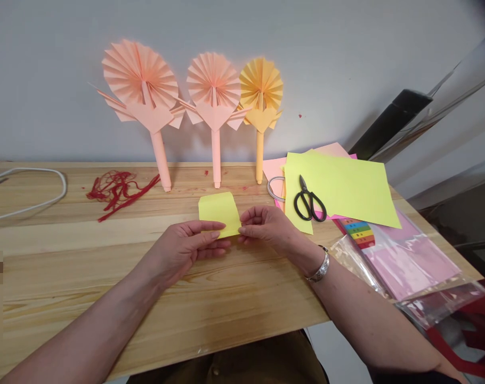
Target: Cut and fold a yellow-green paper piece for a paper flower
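Observation:
A small piece of yellow paper point(217, 209) is held just over the wooden table, its upper corners cut or folded at a slant. My left hand point(192, 244) grips its lower left edge, with the thumb on the near face and fingers behind and below. At the lower right corner, my right hand point(266, 228) pinches the same paper between thumb and fingers. A silver bracelet point(319, 266) circles my right wrist. Black-handled scissors point(309, 202) lie to the right of my right hand, on a larger yellow sheet point(346, 184).
Three folded-paper fans lean on the wall: a large pink fan point(140, 74), a smaller pink fan point(213, 80) and an orange fan point(261, 85). Red threads point(118, 192) lie left, near a white cable point(61, 181). A plastic packet of pink paper point(418, 256) sits at the right edge.

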Available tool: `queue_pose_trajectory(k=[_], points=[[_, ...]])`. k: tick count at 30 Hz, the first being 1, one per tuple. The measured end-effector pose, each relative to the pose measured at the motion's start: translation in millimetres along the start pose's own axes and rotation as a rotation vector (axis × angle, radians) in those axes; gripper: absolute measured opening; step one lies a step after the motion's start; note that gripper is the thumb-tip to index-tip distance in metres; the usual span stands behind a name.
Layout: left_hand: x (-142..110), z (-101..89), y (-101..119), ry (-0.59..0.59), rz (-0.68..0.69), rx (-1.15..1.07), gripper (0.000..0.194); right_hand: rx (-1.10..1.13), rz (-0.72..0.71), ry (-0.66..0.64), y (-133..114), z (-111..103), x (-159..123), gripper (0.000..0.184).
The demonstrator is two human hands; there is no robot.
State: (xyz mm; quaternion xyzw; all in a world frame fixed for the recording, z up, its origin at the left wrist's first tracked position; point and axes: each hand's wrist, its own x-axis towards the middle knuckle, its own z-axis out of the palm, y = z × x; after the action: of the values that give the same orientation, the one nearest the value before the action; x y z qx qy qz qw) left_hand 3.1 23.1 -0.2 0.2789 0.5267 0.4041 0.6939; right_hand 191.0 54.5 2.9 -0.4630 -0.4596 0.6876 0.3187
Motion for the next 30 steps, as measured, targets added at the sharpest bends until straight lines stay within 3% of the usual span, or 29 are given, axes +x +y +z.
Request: queue_pose_trajectory(k=[30], points=[[1.4,-3.1,-4.2,0.011,0.125,0.125,0.014,-0.013,0.029,0.021,0.0,0.1,0.2,0.004]])
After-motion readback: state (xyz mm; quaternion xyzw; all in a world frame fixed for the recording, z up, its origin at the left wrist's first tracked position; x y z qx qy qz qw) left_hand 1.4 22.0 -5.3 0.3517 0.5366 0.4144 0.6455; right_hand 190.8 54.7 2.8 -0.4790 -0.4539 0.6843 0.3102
